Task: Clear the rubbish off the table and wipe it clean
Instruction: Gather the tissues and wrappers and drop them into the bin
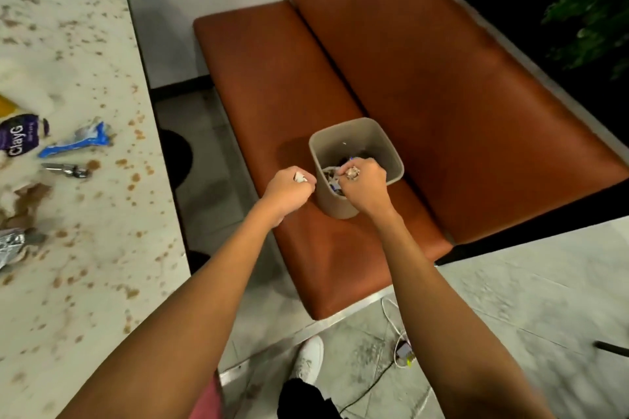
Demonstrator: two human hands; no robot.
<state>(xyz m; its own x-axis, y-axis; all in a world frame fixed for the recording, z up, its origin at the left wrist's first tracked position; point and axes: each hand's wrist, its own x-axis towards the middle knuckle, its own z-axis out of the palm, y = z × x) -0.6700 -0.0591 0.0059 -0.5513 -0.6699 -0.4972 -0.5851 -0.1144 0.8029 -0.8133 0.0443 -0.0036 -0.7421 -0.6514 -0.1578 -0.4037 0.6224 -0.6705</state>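
Observation:
A small beige bin (360,136) stands on the orange bench seat (272,78), with rubbish inside. My right hand (364,189) is over the bin's near rim, fingers curled round a crumpled scrap (352,174). My left hand (289,192) hovers just left of the bin, gripping a small white scrap (300,177). The stained white table (85,282) lies to the left, carrying a blue-and-white wrapper (80,139), a purple packet (20,138), a silver wrapper (66,169) and crumpled foil (12,245).
The bench backrest (442,61) rises to the right. On the tiled floor below lie a white cable and plug (403,352), next to my white shoe (311,359). A dark table base (177,153) sits between table and bench. Brown paper (29,201) lies on the table's left.

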